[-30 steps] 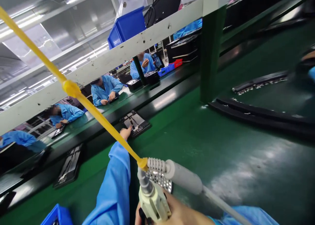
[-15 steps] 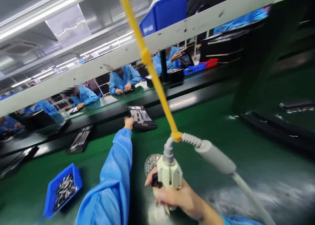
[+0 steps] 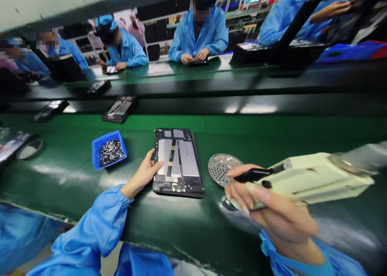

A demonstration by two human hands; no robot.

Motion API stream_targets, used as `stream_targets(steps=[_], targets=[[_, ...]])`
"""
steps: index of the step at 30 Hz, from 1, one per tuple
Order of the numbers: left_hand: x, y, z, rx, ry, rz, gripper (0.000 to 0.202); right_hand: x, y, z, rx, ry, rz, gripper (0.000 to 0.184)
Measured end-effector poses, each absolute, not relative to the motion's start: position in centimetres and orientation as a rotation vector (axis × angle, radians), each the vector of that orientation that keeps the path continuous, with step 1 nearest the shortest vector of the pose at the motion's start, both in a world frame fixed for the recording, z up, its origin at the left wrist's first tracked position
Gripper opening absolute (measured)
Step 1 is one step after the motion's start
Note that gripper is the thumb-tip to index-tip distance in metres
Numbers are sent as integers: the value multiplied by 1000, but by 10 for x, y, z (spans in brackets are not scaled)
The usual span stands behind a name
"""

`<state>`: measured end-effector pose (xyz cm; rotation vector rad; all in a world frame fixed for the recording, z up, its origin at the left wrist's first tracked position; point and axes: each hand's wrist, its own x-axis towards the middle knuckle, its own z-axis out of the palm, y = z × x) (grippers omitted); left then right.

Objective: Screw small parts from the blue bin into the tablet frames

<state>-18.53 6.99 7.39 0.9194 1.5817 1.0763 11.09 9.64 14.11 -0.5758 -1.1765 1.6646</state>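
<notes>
An opened tablet point(image 3: 190, 157), its battery and ribbon cables showing, lies on the green work surface in front of me. My left hand point(image 3: 144, 172) grips its left edge, thumb on top and fingers at the side. A cream electric screwdriver point(image 3: 323, 177) with a black lever is wrapped in the fingers of my right hand point(image 3: 281, 213). Its front end points down and left, apart from the tablet. Between the tablet and my right hand sits a round perforated metal dish point(image 3: 220, 169), its right part covered by my fingers.
A blue bin point(image 3: 96, 155) of small metal-and-black parts stands left of the tablet. More opened tablets lie farther off, one point(image 3: 119, 108) behind the bin. Across the line, several people in blue coats work at a bench point(image 3: 157, 71). Another round dish point(image 3: 30, 149) sits far left.
My left hand has brought the tablet from the far side toward me. The screwdriver has tilted from upright to slanting, and my view has shifted.
</notes>
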Motion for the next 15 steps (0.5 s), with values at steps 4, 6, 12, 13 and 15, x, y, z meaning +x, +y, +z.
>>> stream_targets(steps=[4,6,12,13,15], targets=[[-187,46,84,1398,1683,594,91,78,83,153,-666,-1183,1595,33],[-191,45,98,1610,1723,334,79,65,77,153,-707,-1197,1575,33],[-241,59,156,1773,2272,62,44,50,65,151,-665,-1291,1547,24],[-255,63,162,1693,2482,71,46,49,63,151,-667,-1297,1536,23],[-281,71,167,1501,2770,52,47,47,61,150,-666,-1302,1521,23]])
